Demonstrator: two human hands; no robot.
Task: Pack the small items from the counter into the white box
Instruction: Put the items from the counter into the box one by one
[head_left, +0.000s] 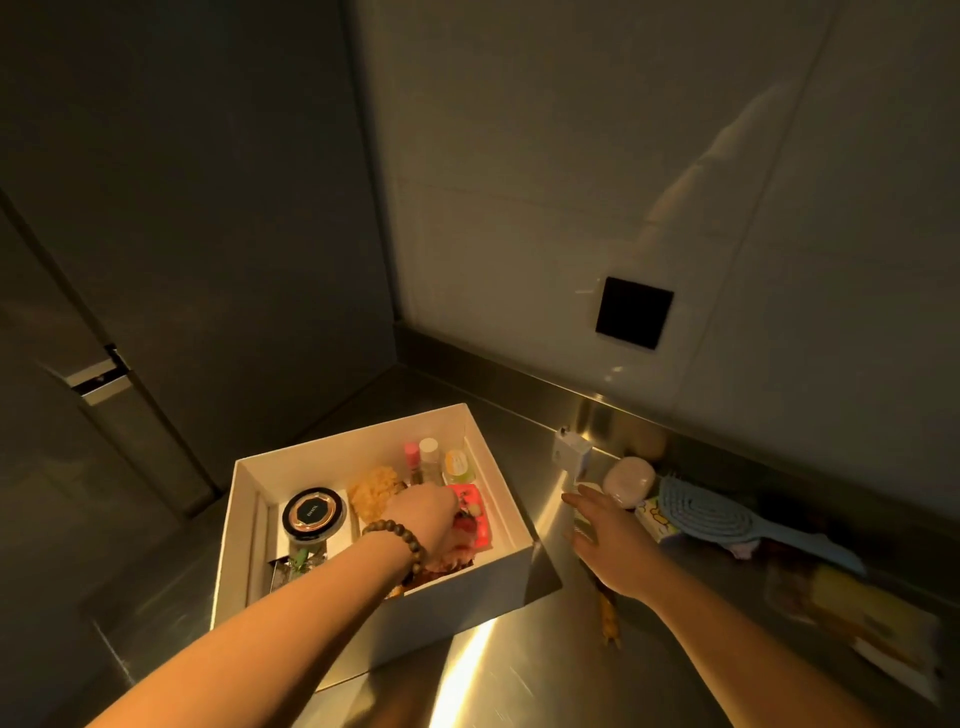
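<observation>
Head view, dim warm light. I see the white box (332, 457) sitting on the steel surface (498, 670), open at the top, left of centre.

Left hand (423, 512) is reaching down inside the box, wrist carrying a dark bead bracelet (395, 543). Its fingers are turned away from the camera and buried among the contents near a pink-red item (475, 512); I cannot tell whether they are apart or clamped on anything.

Box contents I can make out: a round black compact with a gold ring (314, 512) at the left, a yellow sponge-like piece (374, 491) in the middle, and a pink-capped tube (412, 457), a white-capped bottle (429, 454) and a small green-yellow jar (458, 465) standing along the far wall.

Right hand (610, 540) is out over the surface, just right of the box, fingers straight and spread, holding nothing; the fingertips lie close to a white rounded case (628, 480).

Still on the surface, right of that hand: a light blue hairbrush (711, 512), a small yellow-printed packet (655, 517) touching the brush head, and a white plug adapter (571, 449) near the back wall. A blurred yellowish packet (852, 605) lies at the far right.
</observation>
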